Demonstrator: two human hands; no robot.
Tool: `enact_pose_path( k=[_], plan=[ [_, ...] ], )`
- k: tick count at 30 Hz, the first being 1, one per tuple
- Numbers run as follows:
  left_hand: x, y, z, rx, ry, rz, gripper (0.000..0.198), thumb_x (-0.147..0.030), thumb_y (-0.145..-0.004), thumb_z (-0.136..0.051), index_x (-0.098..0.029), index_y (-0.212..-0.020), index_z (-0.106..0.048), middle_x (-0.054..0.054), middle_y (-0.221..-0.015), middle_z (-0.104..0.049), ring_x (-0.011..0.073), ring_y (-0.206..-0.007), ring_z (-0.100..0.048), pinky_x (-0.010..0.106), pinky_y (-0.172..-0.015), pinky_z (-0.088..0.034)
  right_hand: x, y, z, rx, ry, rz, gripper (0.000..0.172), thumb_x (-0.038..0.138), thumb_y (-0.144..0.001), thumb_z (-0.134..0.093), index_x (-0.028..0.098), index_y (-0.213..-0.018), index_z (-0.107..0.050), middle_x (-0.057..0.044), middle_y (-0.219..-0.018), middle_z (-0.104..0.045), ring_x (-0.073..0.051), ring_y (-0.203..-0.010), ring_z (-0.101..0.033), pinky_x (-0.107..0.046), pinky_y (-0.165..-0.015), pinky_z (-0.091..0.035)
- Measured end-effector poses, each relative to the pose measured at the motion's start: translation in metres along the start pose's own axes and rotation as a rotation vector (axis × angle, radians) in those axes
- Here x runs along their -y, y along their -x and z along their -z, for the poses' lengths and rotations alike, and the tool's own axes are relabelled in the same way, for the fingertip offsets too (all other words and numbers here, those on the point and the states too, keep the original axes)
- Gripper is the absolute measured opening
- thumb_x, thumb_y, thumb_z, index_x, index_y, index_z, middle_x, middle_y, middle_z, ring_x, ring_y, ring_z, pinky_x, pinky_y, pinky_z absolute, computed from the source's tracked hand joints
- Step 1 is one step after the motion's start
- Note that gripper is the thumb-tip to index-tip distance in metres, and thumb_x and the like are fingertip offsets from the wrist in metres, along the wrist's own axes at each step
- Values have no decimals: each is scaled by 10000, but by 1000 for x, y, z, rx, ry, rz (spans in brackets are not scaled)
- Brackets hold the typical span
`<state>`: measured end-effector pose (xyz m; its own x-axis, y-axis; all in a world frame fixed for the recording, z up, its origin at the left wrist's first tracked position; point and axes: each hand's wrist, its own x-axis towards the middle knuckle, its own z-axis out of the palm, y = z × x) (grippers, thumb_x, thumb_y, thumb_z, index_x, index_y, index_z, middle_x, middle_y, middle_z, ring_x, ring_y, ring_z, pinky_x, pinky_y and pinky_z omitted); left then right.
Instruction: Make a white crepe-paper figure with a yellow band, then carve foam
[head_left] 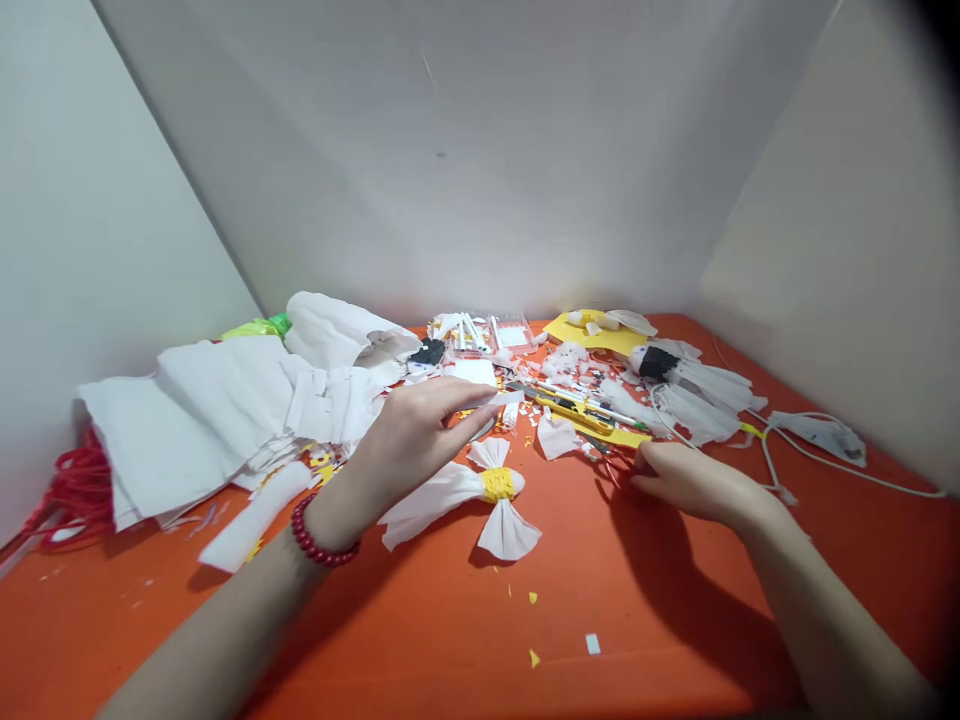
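My left hand (420, 430), with a red bead bracelet (319, 540) on its wrist, hovers with fingers stretched out over the orange table (525, 620), just above a white paper bow bound with yellow cord (480, 495). Its fingertips reach toward small white paper pieces (510, 400). My right hand (682, 480) rests on the table with fingers curled at the handles of red scissors (611, 462); whether it grips them is hidden.
A pile of white paper sheets (217, 410) lies at the left, with red cord (71, 490) beside it. Pens, a yellow cutter (577, 410), yellow foam, paper scraps and finished white tassels (697, 390) crowd the back. A white cable (825, 450) runs at the right. Walls enclose three sides.
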<state>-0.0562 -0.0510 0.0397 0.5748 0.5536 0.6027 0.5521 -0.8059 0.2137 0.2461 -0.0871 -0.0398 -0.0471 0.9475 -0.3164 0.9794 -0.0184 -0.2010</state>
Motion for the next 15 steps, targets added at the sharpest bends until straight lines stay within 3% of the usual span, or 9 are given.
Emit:
enact_pose_path(
  k=[3,7,12,15],
  plan=[
    [4,0,-4,-21,5,0,164,-246,-850,-587,-153,-934,-693,29,-852,-723,97,-596,-591,214,-615,-477,-4,16,16,117,-250,142,197,319,-826,-457,153,-839,-561,-44,-754,-600,-134,-670,-531,-227,-588,-377],
    [4,-1,-7,-37,28,55,178,-272,-841,-604,-151,-935,-694,25,-812,-721,77,-522,-535,201,-546,-450,17,33,26,175,-683,366,389,404,-863,-471,172,-1174,-450,-23,-813,-543,-101,-692,-509,-210,-631,-415],
    [-2,-1,-7,-96,64,134,193,-286,-827,-621,-142,-928,-702,27,-808,-726,61,-479,-495,184,-504,-440,64,36,6,308,-949,430,452,392,-887,-461,239,-1287,-319,-25,-909,-476,-63,-653,-435,-144,-467,-318],
    [-5,3,-5,-145,55,98,183,-247,-820,-629,-137,-950,-694,33,-830,-727,71,-532,-546,184,-548,-466,82,34,-8,267,-963,521,425,370,-892,-466,220,-1264,-325,-7,-873,-465,-63,-668,-429,-165,-554,-377]
  ],
)
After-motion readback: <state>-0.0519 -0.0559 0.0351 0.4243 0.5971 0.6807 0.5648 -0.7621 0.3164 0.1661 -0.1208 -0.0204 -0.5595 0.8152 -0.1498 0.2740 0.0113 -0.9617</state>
